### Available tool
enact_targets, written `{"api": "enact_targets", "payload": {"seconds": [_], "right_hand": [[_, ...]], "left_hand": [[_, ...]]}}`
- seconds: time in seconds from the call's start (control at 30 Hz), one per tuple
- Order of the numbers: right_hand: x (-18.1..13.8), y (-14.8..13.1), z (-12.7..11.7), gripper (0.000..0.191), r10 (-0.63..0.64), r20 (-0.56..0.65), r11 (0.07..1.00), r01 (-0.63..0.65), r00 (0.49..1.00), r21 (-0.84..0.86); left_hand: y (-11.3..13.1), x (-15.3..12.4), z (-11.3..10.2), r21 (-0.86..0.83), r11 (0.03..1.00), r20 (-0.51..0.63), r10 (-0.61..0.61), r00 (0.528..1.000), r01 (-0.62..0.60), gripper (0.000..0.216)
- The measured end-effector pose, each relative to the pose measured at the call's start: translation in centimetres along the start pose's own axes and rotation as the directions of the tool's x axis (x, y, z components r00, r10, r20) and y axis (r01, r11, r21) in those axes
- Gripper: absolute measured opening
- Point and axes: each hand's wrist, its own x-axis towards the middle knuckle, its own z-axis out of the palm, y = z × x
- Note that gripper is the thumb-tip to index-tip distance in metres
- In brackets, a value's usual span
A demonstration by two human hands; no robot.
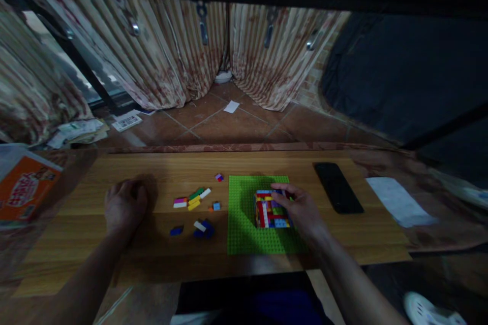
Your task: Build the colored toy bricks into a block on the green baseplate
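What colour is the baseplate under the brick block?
Bright green. The head view shows the baseplate best, under the brick block that the right hand touches.

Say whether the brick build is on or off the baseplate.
On: the brick build stands on the green baseplate, right hand touching it.

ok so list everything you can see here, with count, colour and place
table: one, light wood, across the foreground
baseplate: one, green, middle of the table
brick build: one, multicoloured, on the baseplate
loose bricks: several, mixed colours, left of the baseplate
phone: one, black, right of the baseplate
paper sheet: one, white, far right
box: one, orange, far left
curtains: striped beige, behind the table
floor papers: a few, white, by the curtains
left hand: curled, resting on the table
right hand: touching the brick build
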Motion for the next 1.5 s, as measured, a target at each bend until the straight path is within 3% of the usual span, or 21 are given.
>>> {"api": "enact_targets", "payload": {"seconds": [0.23,0.37,0.53,0.7,0.97,1.5], "right_hand": [[0.1,0.2,0.4,0.030,-0.103,-0.005,0.994,0.103,0.995,-0.026],[0.2,0.1,-0.1,0.039,-0.009,0.031,0.993,0.005,0.999,0.120],[0.4,-0.2,-1.5,0.033,0.010,-0.063,0.955,0.009,0.998,0.297],[0.2,-0.2,-1.5,0.032,-0.063,-0.061,0.974,0.075,0.996,0.213],[-0.1,-0.2,-0.1,0.045,-0.064,0.031,0.993,0.067,0.997,-0.098],[1.0,-0.9,-0.8,0.039,0.011,0.166,0.998,-0.002,0.986,-0.057]], "left_hand": [[0.3,-0.1,-0.4,-0.015,1.000,0.023,-0.005,1.000,0.006,0.040],[0.3,0.0,-0.5,-0.016,1.000,0.022,0.002,1.000,-0.001,0.039],[0.4,0.0,-0.6,-0.010,1.000,0.027,-0.006,1.000,0.006,0.039],[0.6,0.0,-0.8,-0.012,1.000,0.036,-0.014,0.999,0.014,0.038],[0.5,0.1,-0.6,-0.002,1.000,0.048,-0.022,0.999,0.022,0.041],[0.7,-0.1,-0.8,-0.004,1.000,0.035,-0.020,0.999,0.020,0.042]]}}
